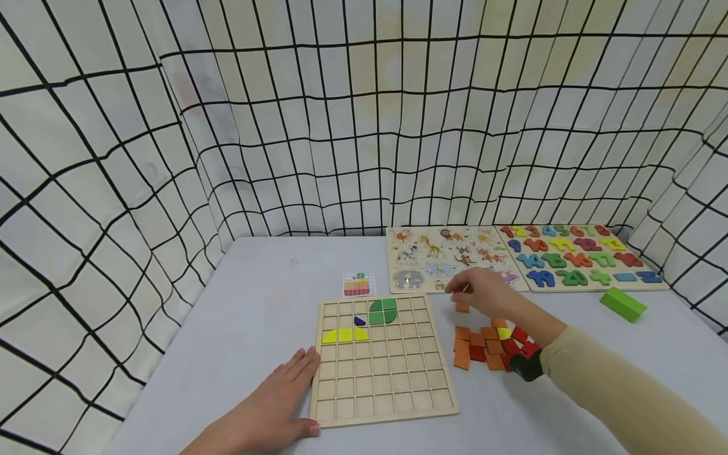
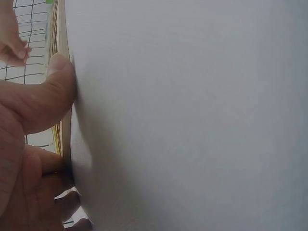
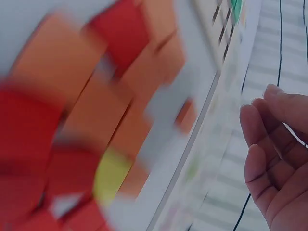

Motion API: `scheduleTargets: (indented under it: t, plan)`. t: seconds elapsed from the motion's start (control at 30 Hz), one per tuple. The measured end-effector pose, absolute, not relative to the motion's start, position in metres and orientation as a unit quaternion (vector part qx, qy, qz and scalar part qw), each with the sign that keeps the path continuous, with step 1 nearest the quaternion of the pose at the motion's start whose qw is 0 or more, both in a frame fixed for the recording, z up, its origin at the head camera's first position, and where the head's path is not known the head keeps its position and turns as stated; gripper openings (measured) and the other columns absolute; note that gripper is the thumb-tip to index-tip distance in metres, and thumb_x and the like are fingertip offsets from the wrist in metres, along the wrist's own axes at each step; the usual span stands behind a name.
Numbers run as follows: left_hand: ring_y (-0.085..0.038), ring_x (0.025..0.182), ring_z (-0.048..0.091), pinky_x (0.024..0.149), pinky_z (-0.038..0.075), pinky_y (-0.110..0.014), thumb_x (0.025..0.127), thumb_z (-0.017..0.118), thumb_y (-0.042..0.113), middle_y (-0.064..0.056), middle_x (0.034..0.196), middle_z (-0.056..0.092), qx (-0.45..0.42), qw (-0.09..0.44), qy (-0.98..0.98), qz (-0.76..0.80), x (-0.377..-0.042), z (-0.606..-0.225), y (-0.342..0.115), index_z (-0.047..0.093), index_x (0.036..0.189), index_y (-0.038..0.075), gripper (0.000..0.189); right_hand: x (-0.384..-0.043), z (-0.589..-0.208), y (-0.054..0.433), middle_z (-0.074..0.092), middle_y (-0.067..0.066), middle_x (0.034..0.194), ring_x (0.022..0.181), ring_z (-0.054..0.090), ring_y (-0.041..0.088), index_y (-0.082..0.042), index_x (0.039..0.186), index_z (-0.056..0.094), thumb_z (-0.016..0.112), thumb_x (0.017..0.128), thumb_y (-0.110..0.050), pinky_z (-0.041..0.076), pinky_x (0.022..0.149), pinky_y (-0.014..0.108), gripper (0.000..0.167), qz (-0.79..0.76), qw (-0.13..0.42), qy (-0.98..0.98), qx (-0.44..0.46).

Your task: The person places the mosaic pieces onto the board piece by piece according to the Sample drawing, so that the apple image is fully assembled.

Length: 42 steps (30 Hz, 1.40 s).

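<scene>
Left hand (image 1: 280, 403) rests, fingers straight, against the left edge of a gridded board (image 1: 400, 382) to its right. Well apart, the right hand (image 1: 482, 292), fingers loosely bent, hangs near a lone orange tile (image 1: 462, 308), clustered tiles (image 1: 462, 356) below its wrist, an animal puzzle (image 1: 393, 262) beyond.

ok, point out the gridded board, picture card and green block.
Gridded board (image 1: 382, 366): head view, an empty cell near the middle.
Picture card (image 1: 358, 287): head view, printed face.
Green block (image 1: 624, 303): head view, top face.
</scene>
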<state>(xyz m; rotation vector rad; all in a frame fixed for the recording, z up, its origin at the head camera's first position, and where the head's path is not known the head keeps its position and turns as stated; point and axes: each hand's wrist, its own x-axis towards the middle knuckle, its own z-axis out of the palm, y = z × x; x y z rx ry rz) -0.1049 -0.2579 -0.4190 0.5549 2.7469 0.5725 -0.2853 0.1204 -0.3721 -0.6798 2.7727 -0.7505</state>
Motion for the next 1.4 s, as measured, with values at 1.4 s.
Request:
scheduleTargets:
  t: [1.4]
  plan:
    - [-0.047, 0.156, 0.019, 0.118, 0.026, -0.07, 0.083, 0.079, 0.046, -0.025, 0.167, 0.024, 0.199, 0.144, 0.949, 0.198, -0.107, -0.42, -0.258, 0.028, 0.157, -0.008, 0.105, -0.274, -0.401, 0.212, 0.072, 0.008, 0.104, 0.098, 0.064, 0.024, -0.008, 0.11, 0.077, 0.074, 0.091, -0.005, 0.061, 0.085, 0.04, 0.019, -0.196, 0.114, 0.952, -0.206]
